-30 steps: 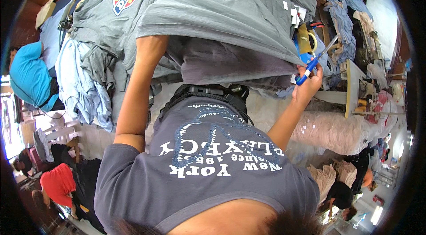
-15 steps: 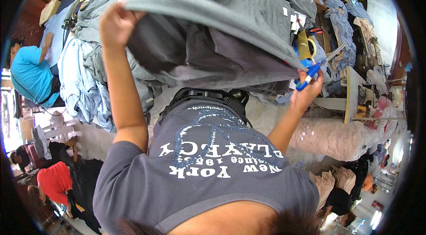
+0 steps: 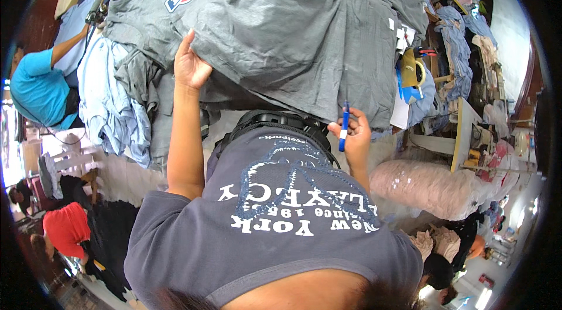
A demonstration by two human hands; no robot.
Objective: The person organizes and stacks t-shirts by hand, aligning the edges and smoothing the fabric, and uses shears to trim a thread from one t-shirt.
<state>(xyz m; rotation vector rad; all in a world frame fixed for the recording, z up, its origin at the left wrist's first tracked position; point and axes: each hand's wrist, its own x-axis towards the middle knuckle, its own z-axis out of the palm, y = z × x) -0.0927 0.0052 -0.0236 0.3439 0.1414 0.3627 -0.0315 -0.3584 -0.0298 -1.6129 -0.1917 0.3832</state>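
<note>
A grey T-shirt (image 3: 275, 35) with a round red and yellow print lies spread over the table in front of me. My left hand (image 3: 194, 70) is at its near left edge, one digit stretched out along the cloth. The other fingers partly disappear beside the fabric, and no firm grip shows. In my right hand (image 3: 356, 134), at the near edge of the shirt, are blue-handled scissors (image 3: 344, 128), seen nearly edge-on. The right fingertips are close to the hem; whether they also pinch it I cannot tell.
Light blue garments (image 3: 111, 99) hang at the table's left side. A yellow tape roll (image 3: 420, 73) and white tags (image 3: 403, 38) are at the right. A wrapped pinkish bundle (image 3: 427, 187) lies to the lower right. A person in a blue shirt (image 3: 44, 93) works at left.
The lifted grey shirt has come down flat on the table. My left hand has moved down and right, off its grip on the hem; my right hand has moved left with the scissors.
</note>
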